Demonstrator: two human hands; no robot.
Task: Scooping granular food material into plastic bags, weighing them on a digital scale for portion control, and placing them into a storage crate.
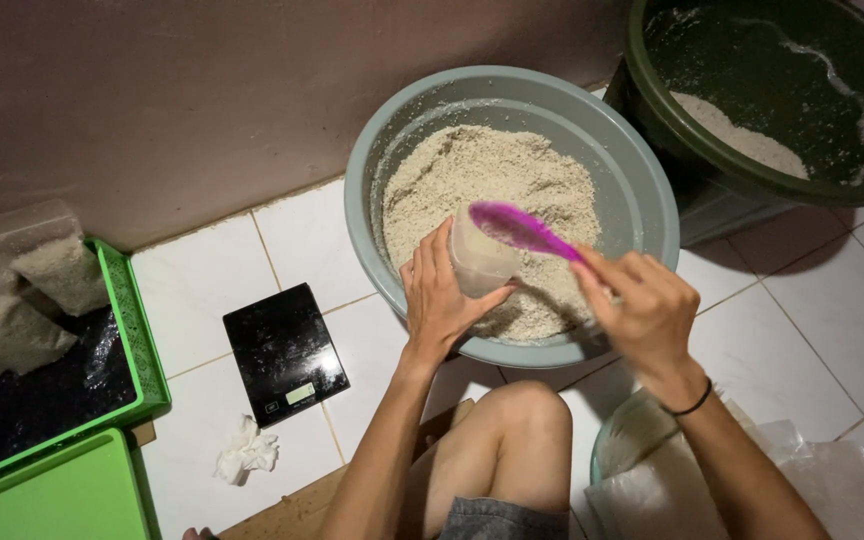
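Note:
My left hand (439,295) grips a small clear plastic bag (479,258) held upright inside a grey basin (632,180) full of pale grainy meal (472,170). My right hand (642,305) holds a purple plastic scoop (520,229) by its handle, its bowl resting over the bag's mouth. Both hands are over the basin's near rim.
A black digital scale (284,352) lies on the white tiled floor, a crumpled tissue (246,450) beside it. A green crate (127,330) at left holds filled bags. A dark green tub (672,110) with some meal stands at right. Clear bags (822,480) lie lower right. My knee (517,420) is below.

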